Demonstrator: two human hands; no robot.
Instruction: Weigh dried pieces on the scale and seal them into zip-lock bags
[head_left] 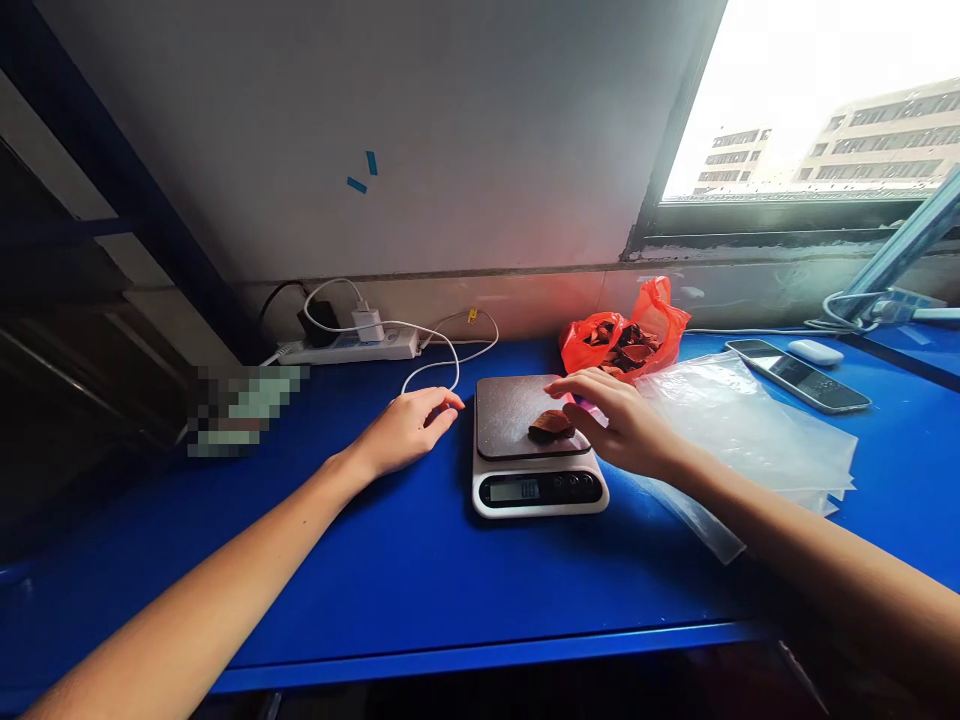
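A white kitchen scale (540,497) with a dark metal plate stands on the blue table; its display seems to read 0.0. On the plate's front right part lies a reddish-brown dried piece (551,426), curved like a bit of peel or shell. My right hand (611,415) hovers over the plate's right side, thumb and fingers apart, close beside that piece. It appears to hold nothing. Left of the scale, my left hand (412,425) rests at the table with bent fingers, a gap between thumb and forefinger and nothing in it.
Behind the scale, a red plastic bag (660,335) holds more dried pieces. Clear plastic bags (757,430) lie under and beyond my right forearm. Further right are a phone (799,375) and a white case (816,352). A power strip (337,349) with cables runs along the wall.
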